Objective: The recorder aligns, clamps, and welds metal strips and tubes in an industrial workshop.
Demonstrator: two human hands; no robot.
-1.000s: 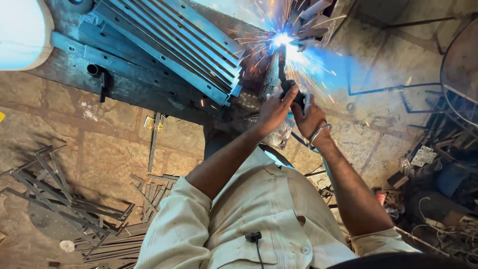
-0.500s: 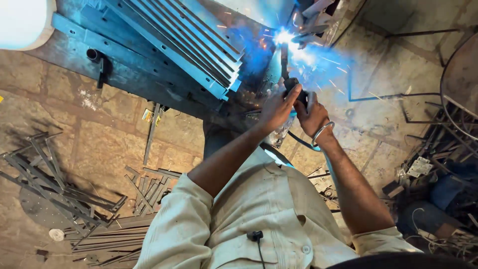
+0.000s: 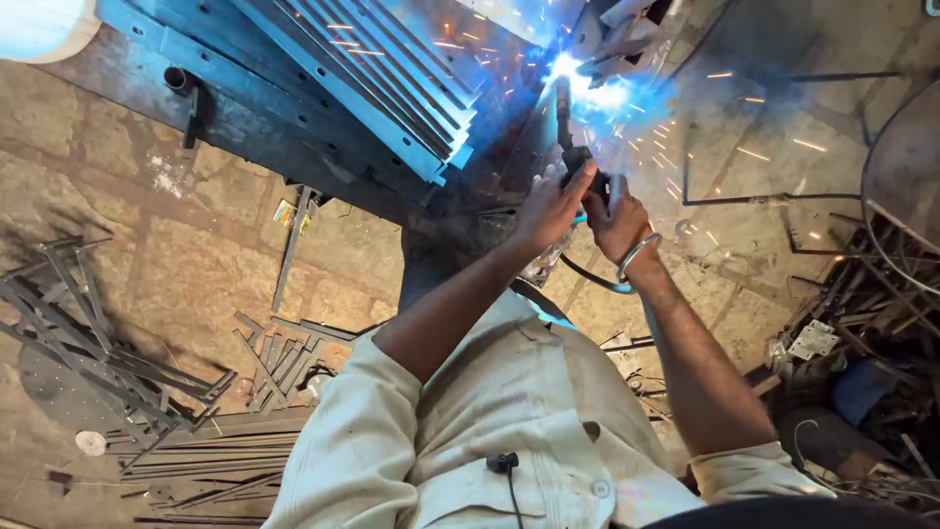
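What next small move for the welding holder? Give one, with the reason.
Probably ease the welding holder a touch along the joint: both the left hand and right hand grip it, and the arc burns bright at one spot, throwing sparks.

Both hands grip a welding torch (image 3: 573, 147); the left hand (image 3: 550, 208) touches the right hand (image 3: 617, 217); a bright arc (image 3: 566, 67) flares just beyond them; stacked metal slats (image 3: 392, 78) lie left of the hands.
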